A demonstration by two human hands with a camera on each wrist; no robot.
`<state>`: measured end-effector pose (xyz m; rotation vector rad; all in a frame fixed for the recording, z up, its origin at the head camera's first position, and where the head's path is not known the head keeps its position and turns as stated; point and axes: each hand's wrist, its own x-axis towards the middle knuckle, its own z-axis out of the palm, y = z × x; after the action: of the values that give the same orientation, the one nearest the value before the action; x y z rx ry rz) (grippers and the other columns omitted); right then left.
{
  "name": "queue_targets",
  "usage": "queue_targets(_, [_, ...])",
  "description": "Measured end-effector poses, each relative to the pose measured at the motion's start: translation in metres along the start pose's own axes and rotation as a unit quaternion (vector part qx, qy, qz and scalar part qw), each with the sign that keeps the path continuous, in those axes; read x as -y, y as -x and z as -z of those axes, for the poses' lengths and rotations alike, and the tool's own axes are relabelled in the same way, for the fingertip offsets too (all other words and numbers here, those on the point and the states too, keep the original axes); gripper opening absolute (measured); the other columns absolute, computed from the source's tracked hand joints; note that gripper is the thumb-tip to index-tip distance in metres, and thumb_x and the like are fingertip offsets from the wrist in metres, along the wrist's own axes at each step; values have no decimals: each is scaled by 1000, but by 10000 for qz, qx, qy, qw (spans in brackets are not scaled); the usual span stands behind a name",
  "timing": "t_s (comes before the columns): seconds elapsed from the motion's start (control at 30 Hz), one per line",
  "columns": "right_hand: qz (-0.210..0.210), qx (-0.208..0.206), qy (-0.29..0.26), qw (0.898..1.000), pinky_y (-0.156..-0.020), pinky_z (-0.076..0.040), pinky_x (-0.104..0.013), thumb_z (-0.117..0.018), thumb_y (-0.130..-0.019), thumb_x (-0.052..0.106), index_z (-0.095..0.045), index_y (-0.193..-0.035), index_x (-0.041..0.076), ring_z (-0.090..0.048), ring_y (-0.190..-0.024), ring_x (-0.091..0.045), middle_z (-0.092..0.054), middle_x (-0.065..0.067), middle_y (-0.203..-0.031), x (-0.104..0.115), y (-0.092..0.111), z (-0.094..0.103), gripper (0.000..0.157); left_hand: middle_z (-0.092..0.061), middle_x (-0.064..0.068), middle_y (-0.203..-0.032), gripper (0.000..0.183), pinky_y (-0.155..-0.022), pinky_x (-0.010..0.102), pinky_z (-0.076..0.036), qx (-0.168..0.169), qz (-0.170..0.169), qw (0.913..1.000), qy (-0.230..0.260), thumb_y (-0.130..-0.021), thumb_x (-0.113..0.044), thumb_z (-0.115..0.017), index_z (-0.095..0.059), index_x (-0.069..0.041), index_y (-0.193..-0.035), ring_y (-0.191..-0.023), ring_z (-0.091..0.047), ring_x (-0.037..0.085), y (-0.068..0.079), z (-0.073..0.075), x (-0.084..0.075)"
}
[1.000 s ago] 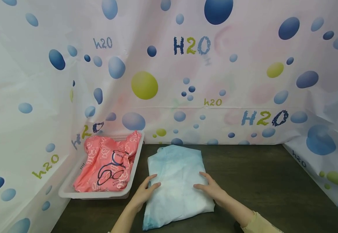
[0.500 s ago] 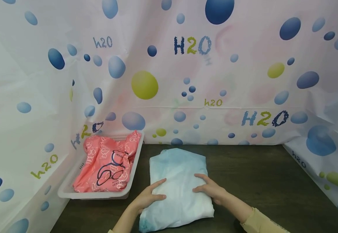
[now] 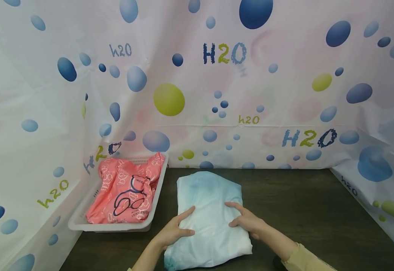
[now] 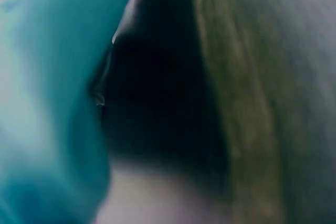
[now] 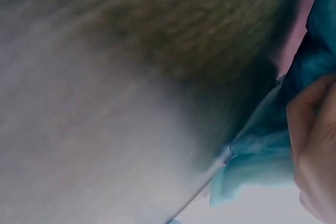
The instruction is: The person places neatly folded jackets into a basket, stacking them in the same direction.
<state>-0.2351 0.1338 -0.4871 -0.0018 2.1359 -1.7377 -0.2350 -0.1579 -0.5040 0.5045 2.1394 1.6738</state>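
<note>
A folded pale blue-and-white cloth lies on the dark table in the head view, its lower left corner a deeper teal. My left hand grips its left side, thumb and index finger on top and the other fingers out of sight. At the right side my right hand holds it the same way, some fingers hidden beneath the edge. The left wrist view has the cloth blurred and close. In the right wrist view, bent fingers of the right hand lie against the cloth.
To the left stands a white plastic basket with a pink printed cloth in it. The dark wooden table extends to the right. A white sheet with blue and green spots hangs behind and at both sides.
The folded cloth has shifted slightly right and its upper corners have straightened. My left hand has moved right and down, further onto the cloth. The pink cloth and basket stay put.
</note>
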Motion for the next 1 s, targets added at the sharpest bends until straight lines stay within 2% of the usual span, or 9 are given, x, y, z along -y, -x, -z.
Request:
queue_targets(0.17, [159,-12,83,9998,-100,-35,-63,-65,-77,-8,-44,-146,12,-25,-137,-50,-19,-30,-155,8,5,2,75,-25,18,-158,76,-112,65,-14,-39,-49,10000,38,-86,-8,-71,-35,-9,-152,-144,-14,42,1,-1,-4])
queue_targets(0.37, [241,23,70,9997,-97,-40,-58,-64,-78,-6,-43,-147,12,-28,-135,-48,-19,-28,-156,15,11,6,75,-25,14,-159,75,-112,64,-15,-54,-95,9999,32,-87,-9,-71,-35,-14,-153,-145,-16,40,2,-3,-13])
queue_targets(0.6, [374,205,-3,9991,-89,-48,-51,-63,-82,-4,-39,-149,13,-38,-129,-45,-16,-28,-156,30,15,8,73,-24,13,-160,75,-112,62,-20,-86,-173,9998,13,-88,-11,-71,-35,-17,-153,-144,-18,38,8,1,-33])
queue_targets(0.73, [501,357,-38,9981,-86,-50,-48,-61,-83,-3,-37,-151,13,-41,-126,-43,-14,-28,-157,43,18,10,73,-21,13,-161,74,-112,59,-22,47,-321,9995,36,-90,-14,-68,-31,-16,-154,-145,-17,37,13,9,-47])
queue_targets(0.83, [633,393,-32,9972,-83,-51,-45,-60,-84,-2,-37,-151,14,-44,-123,-40,-14,-25,-157,57,19,11,73,-17,12,-162,74,-112,44,-30,226,-557,9982,87,-92,-14,-66,-27,-15,-155,-145,-17,35,16,16,-58])
queue_targets(0.93, [827,428,-10,9957,-81,-52,-44,-59,-85,-1,-35,-152,15,-44,-122,-39,-12,-22,-158,71,19,10,73,-12,11,-163,75,-106,26,-36,352,-871,9956,59,-93,-12,-65,-24,-13,-156,-146,-13,34,17,25,-69])
queue_targets(1.0, [944,429,-46,9946,-79,-53,-43,-59,-85,-1,-34,-152,16,-44,-122,-39,-12,-20,-159,81,19,8,73,-9,11,-164,76,-102,20,-38,426,-1011,9940,54,-93,-11,-64,-22,-13,-157,-146,-13,34,18,32,-76])
